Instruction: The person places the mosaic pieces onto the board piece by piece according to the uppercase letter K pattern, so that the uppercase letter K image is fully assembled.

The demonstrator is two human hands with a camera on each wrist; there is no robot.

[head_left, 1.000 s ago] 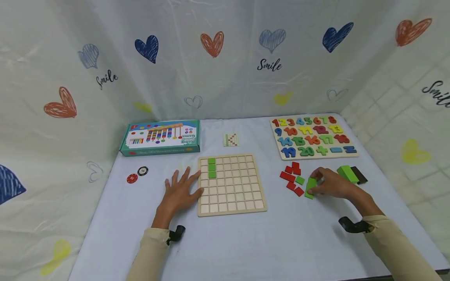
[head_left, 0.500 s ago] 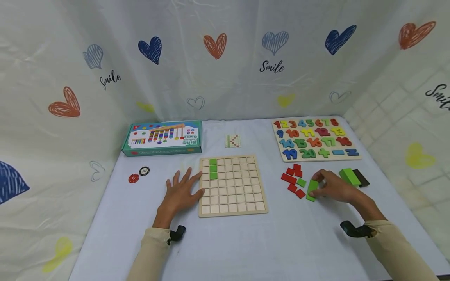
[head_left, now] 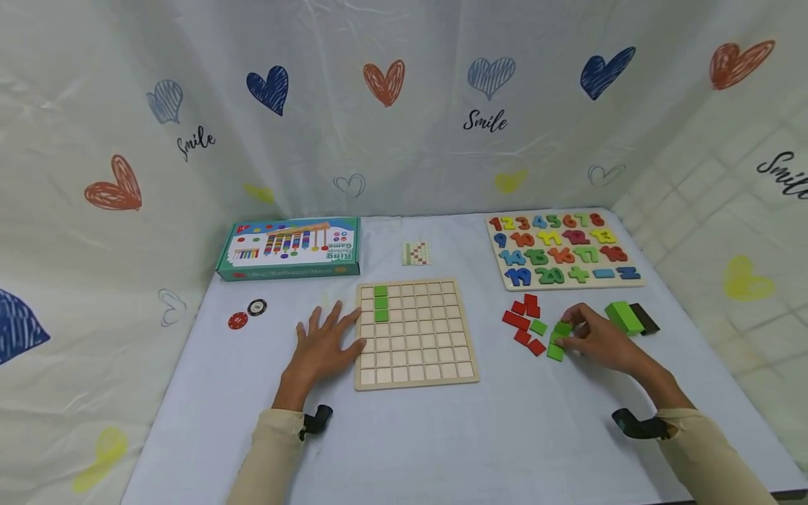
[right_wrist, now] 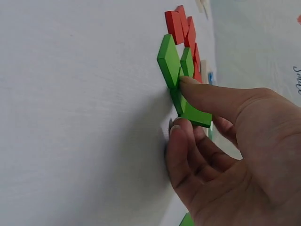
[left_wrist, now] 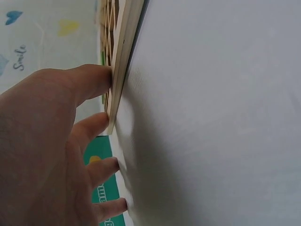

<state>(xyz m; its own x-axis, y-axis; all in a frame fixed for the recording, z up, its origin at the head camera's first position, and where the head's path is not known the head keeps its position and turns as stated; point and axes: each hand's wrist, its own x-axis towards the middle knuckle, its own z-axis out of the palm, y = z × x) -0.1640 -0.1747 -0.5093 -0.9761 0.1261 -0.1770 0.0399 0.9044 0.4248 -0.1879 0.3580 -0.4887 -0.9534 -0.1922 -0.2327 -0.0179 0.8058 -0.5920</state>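
Well off the board's [head_left: 416, 341] 3 o'clock edge, the right hand [head_left: 600, 341] pinches 1 green tile [right_wrist: 176, 100]; gripping its sides should leave the 2 green neighbours [right_wrist: 168, 61] undisturbed. The left hand [head_left: 322, 351], fingers spread, touches the 9 o'clock edge; light pressure should steady it.

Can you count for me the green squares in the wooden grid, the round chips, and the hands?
Green squares in the wooden grid: 3
Round red chip and round black chip: 2
Left hand and right hand: 2
Total: 7
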